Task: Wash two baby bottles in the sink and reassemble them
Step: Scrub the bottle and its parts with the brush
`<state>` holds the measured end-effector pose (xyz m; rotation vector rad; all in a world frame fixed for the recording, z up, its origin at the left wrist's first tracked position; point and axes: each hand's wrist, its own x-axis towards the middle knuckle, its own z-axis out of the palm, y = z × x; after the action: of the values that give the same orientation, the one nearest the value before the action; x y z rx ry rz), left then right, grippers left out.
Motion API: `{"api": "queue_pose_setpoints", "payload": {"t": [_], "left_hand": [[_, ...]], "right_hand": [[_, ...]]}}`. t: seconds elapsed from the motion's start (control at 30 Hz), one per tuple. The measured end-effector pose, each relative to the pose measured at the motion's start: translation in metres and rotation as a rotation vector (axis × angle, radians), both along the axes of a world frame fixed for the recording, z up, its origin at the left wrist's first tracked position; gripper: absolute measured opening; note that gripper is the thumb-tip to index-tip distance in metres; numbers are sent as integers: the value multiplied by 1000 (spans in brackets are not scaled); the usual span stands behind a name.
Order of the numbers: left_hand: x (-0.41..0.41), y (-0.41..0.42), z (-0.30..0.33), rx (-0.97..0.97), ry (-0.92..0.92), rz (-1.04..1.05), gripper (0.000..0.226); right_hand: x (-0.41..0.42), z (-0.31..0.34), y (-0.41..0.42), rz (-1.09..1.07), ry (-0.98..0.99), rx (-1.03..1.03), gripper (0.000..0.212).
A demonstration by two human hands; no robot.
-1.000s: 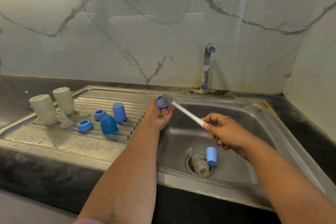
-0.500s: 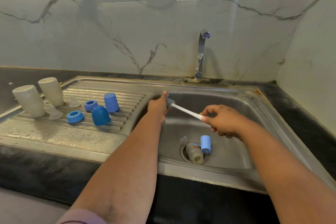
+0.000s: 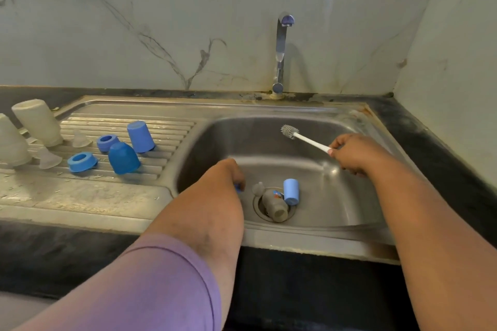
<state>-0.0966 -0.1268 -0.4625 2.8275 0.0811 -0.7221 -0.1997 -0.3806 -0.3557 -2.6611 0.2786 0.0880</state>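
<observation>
Right hand [image 3: 355, 154] grips brush [image 3: 304, 138] above sink [image 3: 309, 113].

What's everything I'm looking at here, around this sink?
Stainless steel sink: one, silver, centre.
Chrome tap: one, behind the basin.
Cloudy plastic bottle bodies: two, inverted, far left of the ribbed drainboard.
Clear silicone teats: two, beside those bottles.
Blue collar rings: two, on the drainboard.
Blue dome caps: two, on the drainboard.
Cloudy bottle: one, lying over the drain.
Light blue cap: one, beside it.
Clear teat: one, by the drain.
White-handled grey brush: one, in the right hand.
Left hand: low in the basin, gripping something small and blue.
</observation>
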Motion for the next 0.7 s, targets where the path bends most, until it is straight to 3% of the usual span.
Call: {"api": "queue_pose_setpoints", "payload": {"t": [0.13, 0.27, 0.37, 0.57, 0.7], "left_hand": [[9, -12, 12, 153, -139, -80, 66], [15, -49, 23, 143, -287, -283, 58], [6, -91, 21, 126, -220, -432, 68], [-6, -128, 3, 288, -19, -609, 78], [-7, -133, 1, 164, -14, -590, 75]], "right_hand": [[5, 2, -2, -14, -17, -63, 21], [8, 3, -2, -48, -40, -168, 27], [12, 0, -4, -77, -56, -191, 24], [17, 2, -2, -112, -81, -208, 20], [18, 1, -1, -121, -101, -201, 20]]}}
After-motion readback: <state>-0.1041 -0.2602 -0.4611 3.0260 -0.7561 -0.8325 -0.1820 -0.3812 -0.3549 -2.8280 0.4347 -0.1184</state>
